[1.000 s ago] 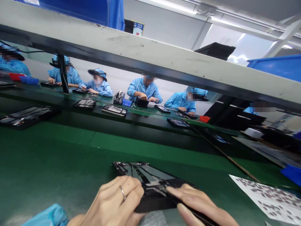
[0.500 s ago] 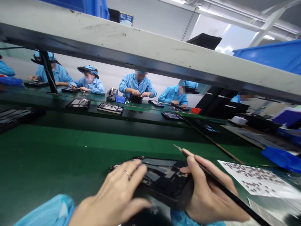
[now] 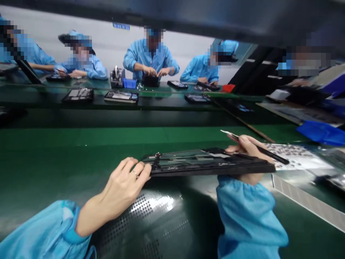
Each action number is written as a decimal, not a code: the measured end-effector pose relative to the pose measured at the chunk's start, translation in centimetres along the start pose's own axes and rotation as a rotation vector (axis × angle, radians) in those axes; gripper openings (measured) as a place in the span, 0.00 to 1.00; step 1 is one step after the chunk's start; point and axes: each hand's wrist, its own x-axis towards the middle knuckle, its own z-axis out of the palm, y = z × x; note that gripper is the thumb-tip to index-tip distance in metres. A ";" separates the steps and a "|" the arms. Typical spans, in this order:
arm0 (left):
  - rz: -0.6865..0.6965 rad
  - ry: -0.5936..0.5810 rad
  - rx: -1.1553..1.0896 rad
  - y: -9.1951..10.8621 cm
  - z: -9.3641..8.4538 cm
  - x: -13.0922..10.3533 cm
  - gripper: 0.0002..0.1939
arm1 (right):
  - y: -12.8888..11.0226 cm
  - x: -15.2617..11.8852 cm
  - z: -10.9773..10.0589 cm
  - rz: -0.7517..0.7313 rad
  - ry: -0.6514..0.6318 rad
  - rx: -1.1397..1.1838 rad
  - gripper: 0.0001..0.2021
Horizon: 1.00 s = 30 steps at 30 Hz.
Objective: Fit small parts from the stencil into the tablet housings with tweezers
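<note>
An opened tablet-like device in a thick black frame [image 3: 188, 169], with dark flat parts and strips inside, is held above the bench and seen nearly edge-on. My left hand [image 3: 126, 183], wearing a ring, is closed on its left end; the thumb is hidden. At the right end, my right hand [image 3: 250, 147] supports the frame, some of its fingers out of sight behind and below. The same hand grips a slim black tool [image 3: 272, 154] with a pale pointed tip, which points up and left, clear of the device.
A white sheet [image 3: 302, 156] covered with small dark pieces lies right, near a blue bin [image 3: 320, 133] and a pale strip [image 3: 307, 201]. Perforated metal [image 3: 142, 208] shows below my hands. Similar devices [image 3: 121, 96] line the raised ledge; several co-workers sit beyond. A shelf [image 3: 172, 18] crosses overhead.
The device has been lifted and tilted until almost edge-on. My left hand has gone from spread over its top to closed on its left end. The view has tipped downward.
</note>
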 end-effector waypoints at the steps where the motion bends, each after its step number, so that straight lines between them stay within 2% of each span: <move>1: 0.035 -0.022 -0.008 0.4 -0.1 0.3 0.08 | 0.7 0.6 -0.6 0.078 -0.020 -0.027 0.04; 3: 0.100 -0.062 -0.029 1.1 0.0 0.9 0.09 | 2.3 1.4 -1.9 0.215 -0.071 -0.066 0.04; 6: 0.171 -0.102 -0.059 2.3 0.5 1.2 0.10 | 4.0 1.7 -3.9 0.337 -0.117 -0.112 0.06; 10: 0.220 -0.112 -0.110 3.5 0.9 0.7 0.12 | 4.1 1.5 -6.1 0.427 -0.146 -0.183 0.09; 12: 0.220 -0.118 -0.142 4.0 0.9 0.0 0.11 | 3.1 0.9 -6.8 0.349 -0.081 -0.184 0.11; 14: 0.216 -0.128 -0.178 4.6 1.0 -0.6 0.11 | 1.9 -0.4 -7.6 0.194 -0.006 -0.171 0.11; 16: 0.219 -0.141 -0.216 5.4 1.2 -1.2 0.11 | 0.7 -2.8 -8.2 0.066 -0.042 -0.191 0.07; 17: 0.222 -0.147 -0.235 5.7 1.4 -1.5 0.12 | 0.2 -4.3 -8.6 0.020 -0.179 -0.293 0.07; 19: 0.227 -0.152 -0.269 6.5 1.8 -1.9 0.13 | -0.5 -7.6 -9.2 0.112 -0.356 -0.391 0.06; 20: 0.227 -0.152 -0.282 6.8 2.0 -2.1 0.13 | -0.7 -9.1 -9.4 0.182 -0.492 -0.431 0.04; 21: 0.225 -0.149 -0.293 7.0 2.2 -2.3 0.13 | -0.7 -10.5 -9.6 0.276 -0.687 -0.432 0.02; 22: 0.222 -0.145 -0.301 7.2 2.3 -2.4 0.13 | -0.5 -11.7 -9.8 0.333 -0.832 -0.410 0.02; 24: 0.211 -0.135 -0.306 7.4 2.7 -2.7 0.12 | 0.1 -13.3 -10.1 0.434 -1.045 -0.372 0.04; 26: 0.205 -0.123 -0.307 7.5 2.9 -2.8 0.11 | 0.9 -14.0 -10.3 0.508 -1.106 -0.381 0.04; 30: 0.204 -0.105 -0.303 7.6 3.2 -2.9 0.10 | 1.7 -14.3 -10.4 0.564 -1.056 -0.418 0.05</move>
